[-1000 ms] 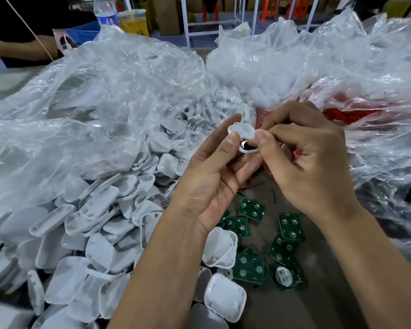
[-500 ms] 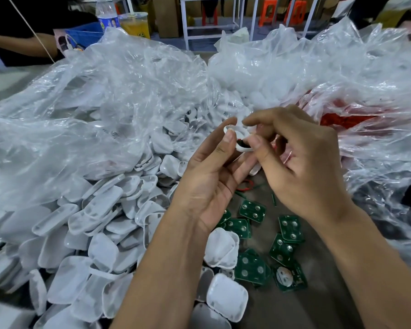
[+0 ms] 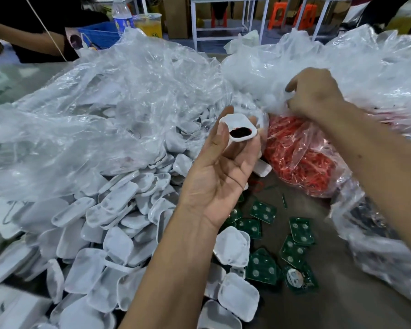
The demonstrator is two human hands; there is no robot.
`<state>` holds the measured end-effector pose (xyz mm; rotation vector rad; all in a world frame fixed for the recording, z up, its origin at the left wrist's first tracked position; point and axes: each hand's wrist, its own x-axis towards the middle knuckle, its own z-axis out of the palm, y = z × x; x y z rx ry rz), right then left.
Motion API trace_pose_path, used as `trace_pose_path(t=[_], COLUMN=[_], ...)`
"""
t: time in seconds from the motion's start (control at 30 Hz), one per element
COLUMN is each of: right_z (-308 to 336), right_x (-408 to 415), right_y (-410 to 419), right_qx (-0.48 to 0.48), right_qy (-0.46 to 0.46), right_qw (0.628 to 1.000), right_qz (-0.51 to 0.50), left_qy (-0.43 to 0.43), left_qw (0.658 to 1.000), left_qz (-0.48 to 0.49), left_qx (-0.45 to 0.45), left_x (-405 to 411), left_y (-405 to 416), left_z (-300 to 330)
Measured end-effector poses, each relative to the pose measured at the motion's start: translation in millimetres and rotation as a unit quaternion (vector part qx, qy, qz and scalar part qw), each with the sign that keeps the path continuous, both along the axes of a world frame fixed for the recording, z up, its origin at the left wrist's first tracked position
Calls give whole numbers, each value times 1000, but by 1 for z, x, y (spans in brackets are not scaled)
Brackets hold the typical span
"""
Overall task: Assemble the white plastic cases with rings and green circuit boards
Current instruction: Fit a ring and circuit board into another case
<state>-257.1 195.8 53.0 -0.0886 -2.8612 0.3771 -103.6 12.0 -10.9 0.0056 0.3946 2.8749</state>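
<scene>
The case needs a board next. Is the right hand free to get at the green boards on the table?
Probably yes. The right hand is up at the plastic bag, gripping its film; once it lets go, the green boards lie uncovered below, beside the left hand holding the white case.

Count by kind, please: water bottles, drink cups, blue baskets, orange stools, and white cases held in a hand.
water bottle: 1
drink cup: 1
blue basket: 1
orange stools: 2
white case held in the left hand: 1
Total: 6
</scene>
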Motion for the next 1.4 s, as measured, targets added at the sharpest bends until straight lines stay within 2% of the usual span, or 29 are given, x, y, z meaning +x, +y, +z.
trace_pose_path(t=[0.1,0.17,0.3,0.33,0.53,0.7,0.77,0.97,1.1,1.2,1.33,1.4], right_z=[3,5,1,0,2,12,11,3,2,1,4,6], right_x=[-5,-9,-7,-4,6,-15,-17,-6,-10,-11,-3,-1], right_y=[4,7,8,8,3,9,15,18,15,16,15,12], right_qx=[-29,-44,-16,-23,-173,-306,-337,-301,-283,-285,-71,-41], right_qy=[90,118,24,27,163,100,69,118,99,48,-31,-6], right_qw=[995,991,999,999,969,938,933,945,954,957,992,994], right_qz=[-14,-34,-21,-19,-60,-129,-109,-49,-26,-11,99,98], left_qy=[22,35,35,30,16,2,-2,-9,-6,-7,-13,-14], left_qw=[1000,999,999,999,1000,1000,1000,1000,1000,1000,1000,999], left_qz=[-14,-23,-30,-30,-15,3,9,19,18,17,20,22], left_qx=[2,-2,-18,-20,-20,-15,-7,-12,-17,-18,-17,-18], left_x=[1,1,2,2,2,1,1,1,1,2,2,1], left_y=[-2,-3,-1,0,-1,-2,-2,0,-1,-1,-1,-1], left_z=[-1,-2,-1,-1,1,-1,-1,-1,0,1,0,1])
